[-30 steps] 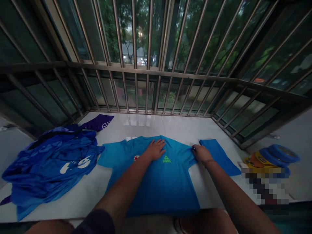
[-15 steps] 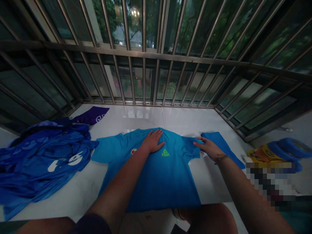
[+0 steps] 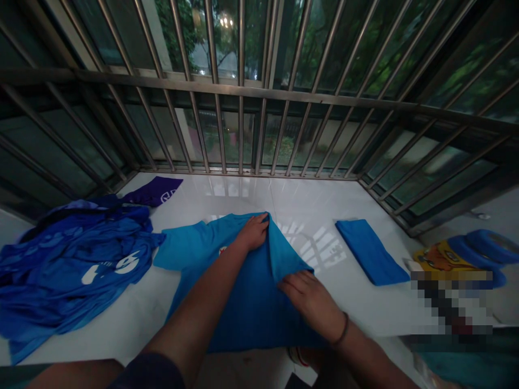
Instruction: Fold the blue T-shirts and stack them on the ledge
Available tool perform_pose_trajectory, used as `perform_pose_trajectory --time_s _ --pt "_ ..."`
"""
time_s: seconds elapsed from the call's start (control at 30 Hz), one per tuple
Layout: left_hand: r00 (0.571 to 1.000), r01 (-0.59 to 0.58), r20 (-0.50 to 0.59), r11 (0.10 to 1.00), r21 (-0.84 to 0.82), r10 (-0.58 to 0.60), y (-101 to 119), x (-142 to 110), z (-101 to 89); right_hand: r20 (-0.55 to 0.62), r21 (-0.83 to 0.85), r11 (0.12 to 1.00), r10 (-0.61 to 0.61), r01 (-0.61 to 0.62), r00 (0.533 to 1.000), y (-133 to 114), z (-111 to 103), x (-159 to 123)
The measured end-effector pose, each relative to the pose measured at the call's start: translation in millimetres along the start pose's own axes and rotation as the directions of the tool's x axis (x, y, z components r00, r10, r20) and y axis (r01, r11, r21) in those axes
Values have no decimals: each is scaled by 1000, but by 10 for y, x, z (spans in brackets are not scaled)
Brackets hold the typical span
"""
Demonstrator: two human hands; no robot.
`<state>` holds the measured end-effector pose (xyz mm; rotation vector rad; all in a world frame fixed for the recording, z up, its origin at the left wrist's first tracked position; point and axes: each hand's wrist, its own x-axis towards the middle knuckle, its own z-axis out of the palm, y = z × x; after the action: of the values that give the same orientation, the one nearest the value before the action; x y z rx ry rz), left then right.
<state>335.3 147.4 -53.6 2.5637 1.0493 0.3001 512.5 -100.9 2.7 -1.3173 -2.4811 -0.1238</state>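
Observation:
A blue T-shirt (image 3: 239, 302) lies front up on the white tiled ledge, its left sleeve spread out and its right side turned inward over the chest. My left hand (image 3: 254, 232) presses near the collar with fingers laid on the cloth, close to the fold line. Lower down, my right hand (image 3: 310, 300) grips the folded-over sleeve side, its fingertips partly hidden against the fabric. A small red star badge peeks out beside my left forearm. The green logo on the chest is covered.
Rumpled blue clothes (image 3: 81, 270) are heaped at left, beside a purple cloth (image 3: 156, 190). A folded blue garment (image 3: 371, 251) lies at right on the ledge (image 3: 316, 202). Farther right stands a yellow and blue container (image 3: 450, 254). Metal bars (image 3: 243, 89) enclose the ledge.
My right hand has carried the shirt's right sleeve inward and down across the front. The folded garment at right is now uncovered. My left hand stays near the collar.

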Motion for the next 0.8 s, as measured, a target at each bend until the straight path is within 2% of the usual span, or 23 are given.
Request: perform_pose_trajectory --time_s 0.17,0.23,0.33,0.4,0.5,0.63,0.73,0.8 --pt "999 27 -37 999 -25 -28 -24 17 32 68 -29 1000 -2 4 998 -359 292 -196" --pt "997 45 -54 998 -32 -47 -35 23 29 80 27 999 -23 20 997 -515 301 -285" --pt "997 38 -71 999 -39 -41 -39 25 9 54 93 996 -20 15 998 -631 190 -366" --pt "998 20 -65 999 -35 -23 -28 22 5 18 81 995 50 -51 999 -559 92 -376" --pt "999 9 -41 1000 -16 -10 2 13 29 -33 12 973 230 -230 973 -258 60 -372" --pt "999 24 -27 999 24 -24 42 7 83 -6 -82 928 364 -363 931 132 342 -462" --pt "999 40 -23 998 48 -39 64 27 106 41 -120 902 422 -415 906 223 594 -598" --pt "999 45 -16 997 60 -44 94 64 121 31 -141 878 465 -457 885 217 676 -686"
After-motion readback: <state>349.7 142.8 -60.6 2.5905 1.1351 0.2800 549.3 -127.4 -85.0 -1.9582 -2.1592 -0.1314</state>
